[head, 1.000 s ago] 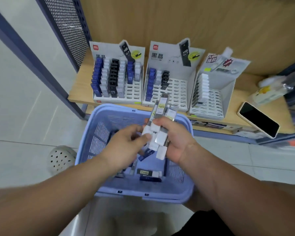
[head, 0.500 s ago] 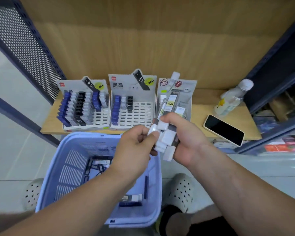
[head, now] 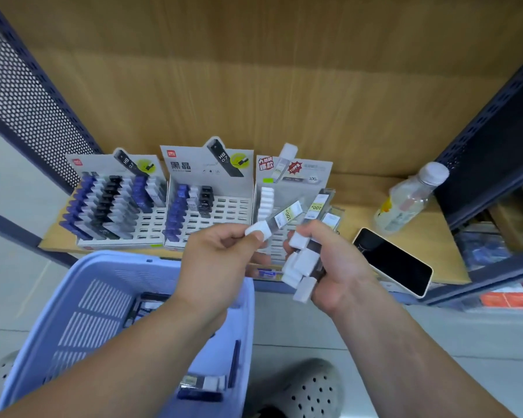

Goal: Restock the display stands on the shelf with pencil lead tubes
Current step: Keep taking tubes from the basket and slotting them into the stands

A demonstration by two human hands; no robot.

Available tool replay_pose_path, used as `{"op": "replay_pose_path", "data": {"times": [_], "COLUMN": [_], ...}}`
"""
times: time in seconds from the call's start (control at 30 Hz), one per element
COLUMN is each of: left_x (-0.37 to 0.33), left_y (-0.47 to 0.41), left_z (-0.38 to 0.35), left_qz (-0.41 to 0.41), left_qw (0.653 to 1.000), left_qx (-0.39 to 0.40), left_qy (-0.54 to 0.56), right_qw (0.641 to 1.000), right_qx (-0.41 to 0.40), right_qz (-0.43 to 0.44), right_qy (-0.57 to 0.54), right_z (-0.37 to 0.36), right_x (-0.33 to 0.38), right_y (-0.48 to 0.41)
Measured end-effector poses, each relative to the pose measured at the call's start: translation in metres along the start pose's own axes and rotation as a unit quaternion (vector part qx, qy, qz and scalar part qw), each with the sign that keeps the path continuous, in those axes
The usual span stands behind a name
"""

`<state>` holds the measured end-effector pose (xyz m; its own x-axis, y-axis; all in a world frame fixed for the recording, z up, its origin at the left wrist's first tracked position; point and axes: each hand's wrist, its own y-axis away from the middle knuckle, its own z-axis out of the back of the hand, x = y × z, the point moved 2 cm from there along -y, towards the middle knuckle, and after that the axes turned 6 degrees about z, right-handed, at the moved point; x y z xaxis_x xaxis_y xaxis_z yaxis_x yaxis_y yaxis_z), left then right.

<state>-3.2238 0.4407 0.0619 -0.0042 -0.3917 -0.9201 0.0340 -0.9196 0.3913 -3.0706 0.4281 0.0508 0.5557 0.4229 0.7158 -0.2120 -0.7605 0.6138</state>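
My right hand (head: 335, 267) grips a bundle of white-capped lead tubes (head: 307, 257) in front of the shelf. My left hand (head: 221, 257) pinches the white cap of a single lead tube (head: 280, 220), held apart from the bundle and angled up to the right. Three display stands sit on the wooden shelf: the left stand (head: 118, 203) is mostly full of blue, grey and black tubes, the middle stand (head: 206, 206) is partly filled, and the right stand (head: 284, 191) has one column of white-capped tubes and is partly hidden by my hands.
A blue plastic basket (head: 82, 312) with several tubes lies below my left arm. On the shelf to the right are a phone (head: 393, 260) and a plastic bottle (head: 411, 197). Perforated metal uprights flank the shelf. A grey clog (head: 311, 390) is on the floor.
My left hand has drawn one tube out of the bundle and moved it up and left, away from my right hand. The view has shifted closer to the shelf.
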Motion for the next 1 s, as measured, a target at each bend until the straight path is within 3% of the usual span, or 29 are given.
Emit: {"op": "replay_pose_path", "data": {"times": [0.1,0.2,0.3,0.37,0.73,0.87,1.0], "left_x": [-0.006,-0.005,0.004,0.008,0.0,0.017,0.023], "left_y": [-0.014,-0.034,-0.054,-0.064,-0.074,-0.085,-0.092], "left_z": [0.008,0.024,0.033,0.031,0.022,0.014,0.006], "left_qz": [-0.032,-0.081,-0.133,-0.163,-0.365,-0.387,-0.394], "left_qw": [0.999,0.986,0.937,0.91,0.8,0.757,0.745], "left_qx": [-0.019,-0.027,-0.011,0.004,0.059,0.095,0.096], "left_qy": [-0.019,-0.146,-0.323,-0.38,-0.472,-0.517,-0.53], "right_qw": [1.0,0.999,0.997,0.996,0.996,0.996,0.996], "right_qx": [-0.009,-0.009,-0.012,-0.017,-0.049,-0.042,-0.05], "right_qz": [-0.009,-0.008,-0.016,-0.021,-0.027,-0.025,-0.021], "right_qy": [-0.027,-0.05,-0.07,-0.08,-0.075,-0.072,-0.069], "right_z": [0.008,0.013,0.017,0.019,0.031,0.029,0.034], "right_x": [0.002,0.005,0.006,0.004,0.004,0.003,0.001], "right_y": [-0.007,-0.009,-0.008,-0.008,-0.002,0.002,0.003]}}
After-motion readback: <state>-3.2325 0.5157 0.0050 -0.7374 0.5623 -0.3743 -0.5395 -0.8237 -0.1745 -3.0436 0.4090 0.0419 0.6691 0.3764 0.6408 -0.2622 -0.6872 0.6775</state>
